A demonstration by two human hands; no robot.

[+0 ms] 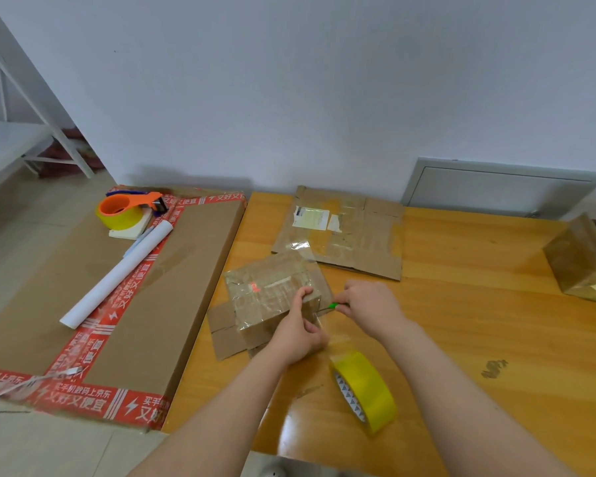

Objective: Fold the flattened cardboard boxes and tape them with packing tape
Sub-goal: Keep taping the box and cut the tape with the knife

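Note:
A small folded cardboard box (269, 290), wrapped in shiny clear tape, sits on the wooden table (461, 321) with loose flaps at its lower left. My left hand (298, 330) grips the box's near right corner and pinches a strip of tape there. My right hand (369, 309) is just right of the box and holds a small green-handled cutter (332, 305) against the tape. The strip runs down to a yellow tape roll (365, 390) standing on edge on the table near me. A flattened cardboard box (344, 232) lies behind.
A taped box (582, 263) stands at the table's right edge. To the left lies a big flat carton (152, 287) with red printed tape, carrying an orange tape dispenser (128, 208) and a white paper roll (117, 273). A grey wall panel (496, 187) is behind the table.

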